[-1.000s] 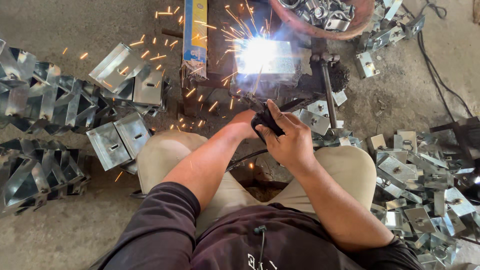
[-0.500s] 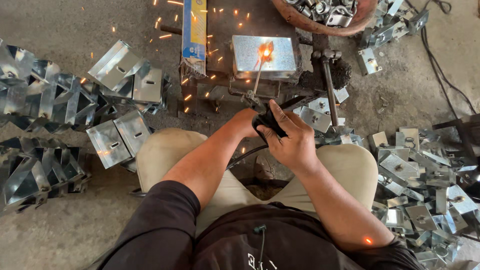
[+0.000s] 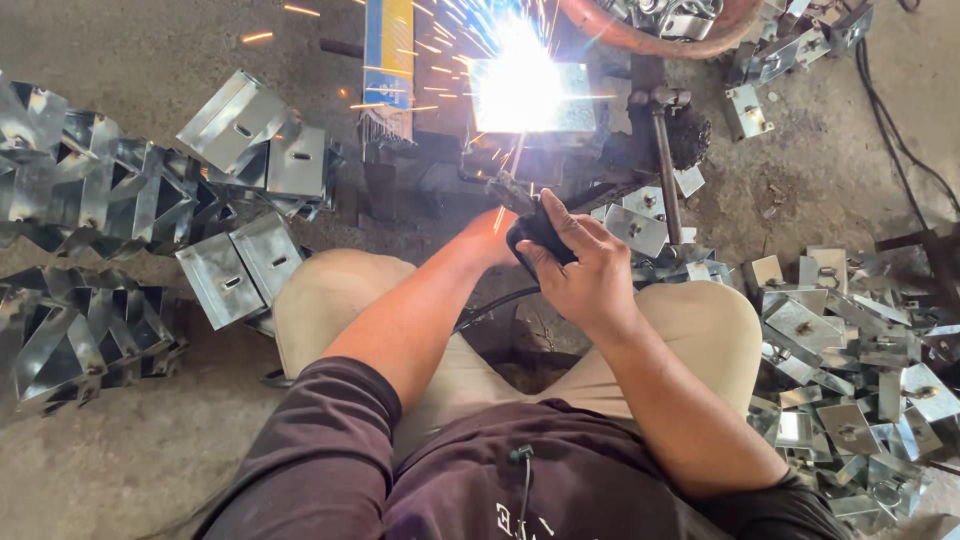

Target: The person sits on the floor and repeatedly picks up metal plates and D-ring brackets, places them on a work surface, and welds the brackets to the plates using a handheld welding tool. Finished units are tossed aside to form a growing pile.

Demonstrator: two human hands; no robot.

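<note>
Both hands sit together at the black-handled welding electrode holder [image 3: 528, 225]: right hand [image 3: 585, 270] closed around its grip, left hand [image 3: 490, 238] tucked in just behind and mostly hidden, so can't tell whether its fingers are closed. Holder is low over the concrete floor [image 3: 120, 470], ahead of the knees, rod angled up toward the grey rectangular metal plate [image 3: 575, 100]. Rod tip meets the plate in a white-blue arc flare that washes out the contact point; orange sparks fly up and left. Black cable [image 3: 495, 305] runs from the holder back between the tan-trousered legs. Just right of the plate: steel hammer with a long shaft [image 3: 662, 160], lying on the floor. Left of the plate: blue and yellow carton of welding rods [image 3: 388, 60]. Farther out, folded galvanised sheet-metal brackets are heaped on the left [image 3: 90, 250] and scattered on the right [image 3: 860, 370]. Rusty round pan [image 3: 640, 38] holding metal parts at the top edge.
</note>
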